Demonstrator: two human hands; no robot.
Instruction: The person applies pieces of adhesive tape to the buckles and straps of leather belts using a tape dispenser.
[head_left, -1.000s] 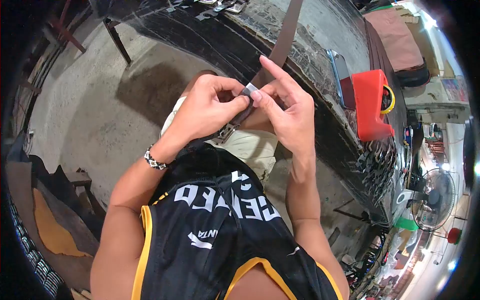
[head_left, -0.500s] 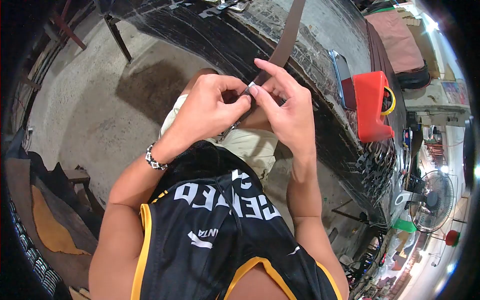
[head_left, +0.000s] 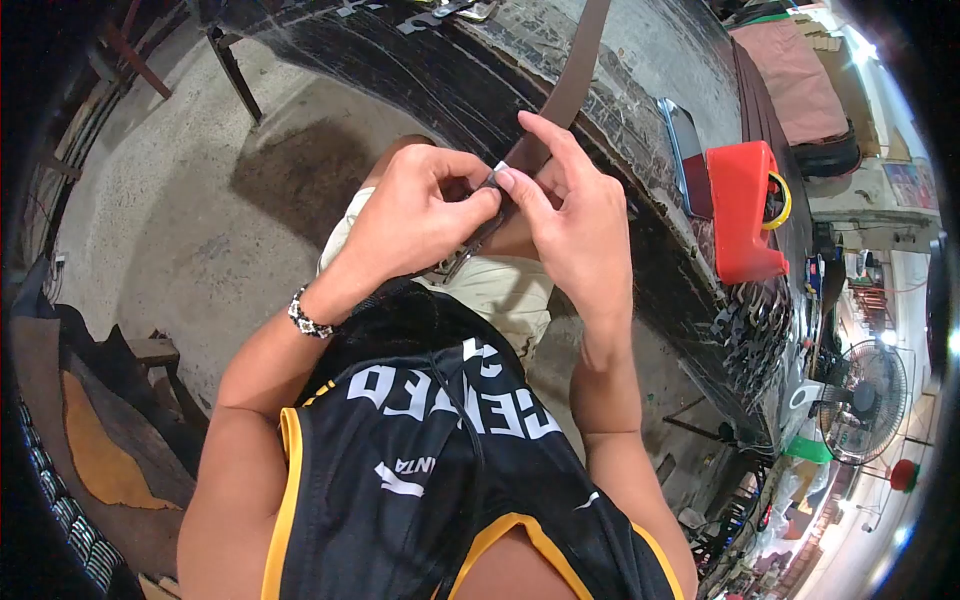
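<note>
A brown strap (head_left: 578, 75) runs from the worktable down to my two hands, above my lap. My left hand (head_left: 420, 205), with a beaded bracelet at the wrist, pinches the strap's dark near end between thumb and fingers. On the other side of the strap, my right hand (head_left: 585, 215) presses thumb and fingers on it, index finger raised along it. Between the thumb tips shows a small whitish piece (head_left: 500, 169). Some metal (head_left: 458, 262) hangs below my left hand. The fingertips partly hide the strap's end.
The scratched worktable (head_left: 640, 120) carries a red tape dispenser (head_left: 738, 215), a phone-like object (head_left: 685, 150) and a pile of metal pieces (head_left: 755, 330). A fan (head_left: 862, 402) stands at the right. Brown leather pieces (head_left: 110, 440) lie at the lower left.
My right hand has shifted slightly, its index finger a little further right and its thumb slightly left. More of the strap shows between the hands. My left hand has barely moved.
</note>
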